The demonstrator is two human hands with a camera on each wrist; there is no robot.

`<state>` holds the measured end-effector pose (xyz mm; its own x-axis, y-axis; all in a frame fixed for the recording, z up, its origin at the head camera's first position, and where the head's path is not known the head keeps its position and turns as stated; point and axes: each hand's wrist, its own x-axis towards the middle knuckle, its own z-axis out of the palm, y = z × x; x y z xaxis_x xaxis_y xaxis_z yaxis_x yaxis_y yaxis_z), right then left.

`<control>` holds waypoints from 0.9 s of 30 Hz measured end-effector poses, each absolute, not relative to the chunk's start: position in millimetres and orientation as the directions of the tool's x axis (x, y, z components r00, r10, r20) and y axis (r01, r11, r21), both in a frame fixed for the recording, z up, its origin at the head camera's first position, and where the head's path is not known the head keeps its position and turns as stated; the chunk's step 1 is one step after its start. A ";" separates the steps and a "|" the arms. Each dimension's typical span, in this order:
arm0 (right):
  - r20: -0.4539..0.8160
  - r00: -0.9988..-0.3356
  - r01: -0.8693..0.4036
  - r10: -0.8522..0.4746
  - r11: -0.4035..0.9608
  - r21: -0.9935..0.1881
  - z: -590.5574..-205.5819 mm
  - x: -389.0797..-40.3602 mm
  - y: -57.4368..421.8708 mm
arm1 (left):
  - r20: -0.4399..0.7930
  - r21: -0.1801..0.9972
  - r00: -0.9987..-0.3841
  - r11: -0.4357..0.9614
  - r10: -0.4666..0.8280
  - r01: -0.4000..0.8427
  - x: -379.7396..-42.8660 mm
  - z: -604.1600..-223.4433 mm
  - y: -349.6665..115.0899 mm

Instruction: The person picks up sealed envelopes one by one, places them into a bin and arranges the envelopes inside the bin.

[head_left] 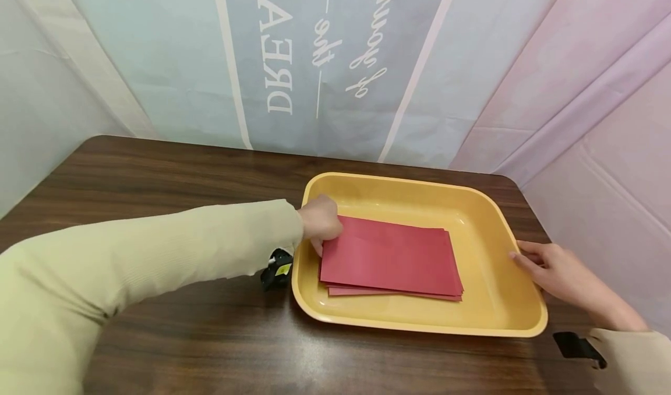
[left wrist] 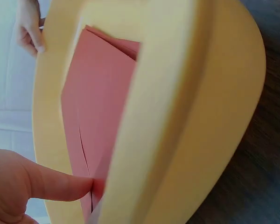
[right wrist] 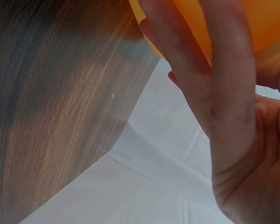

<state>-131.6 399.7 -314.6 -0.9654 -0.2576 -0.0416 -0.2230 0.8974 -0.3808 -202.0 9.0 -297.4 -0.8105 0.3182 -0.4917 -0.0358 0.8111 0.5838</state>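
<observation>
A stack of red paper sheets [head_left: 390, 258] lies in a shallow yellow plastic tray [head_left: 498, 319], with its lower sheets slightly fanned out. At the stack's left edge my left hand [head_left: 321, 217] pinches the paper. In the left wrist view the thumb [left wrist: 60, 186] meets the edge of the red sheets [left wrist: 95, 107]; the other fingers are mostly hidden there. My right hand [head_left: 561, 270] holds the tray's right rim, thumb on the inner side and fingers outside. The right wrist view shows its fingers [right wrist: 231, 79] against the orange-looking tray wall.
The tray stands on a dark wood-grain table [head_left: 209, 342]. A printed fabric backdrop [head_left: 314, 63] hangs behind the table's far edge, and pale cloth [head_left: 629, 179] hangs on the right. Black wrist devices [head_left: 276, 268] are strapped below both sleeves.
</observation>
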 end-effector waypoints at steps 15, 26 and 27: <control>-0.068 -0.970 -0.192 -0.235 0.902 -0.386 -315.0 -131.4 401.0 | -0.558 0.468 -0.803 0.878 0.207 -0.098 -203.2 -296.6 20.6; -0.062 -0.968 -0.204 -0.245 0.902 -0.382 -315.2 -132.1 402.0 | -0.575 0.506 -0.796 0.846 0.187 -0.167 -198.7 -297.3 20.4; -0.067 -0.968 -0.200 -0.243 0.903 -0.382 -315.1 -132.1 401.9 | -0.576 0.509 -0.796 0.844 0.186 -0.171 -198.4 -297.7 20.4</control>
<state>-132.1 401.9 -315.1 -0.9678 -0.2427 -0.0673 -0.1998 0.9025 -0.3815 -198.4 20.4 -297.7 -0.7963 0.1859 -0.5756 -0.1711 0.8435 0.5091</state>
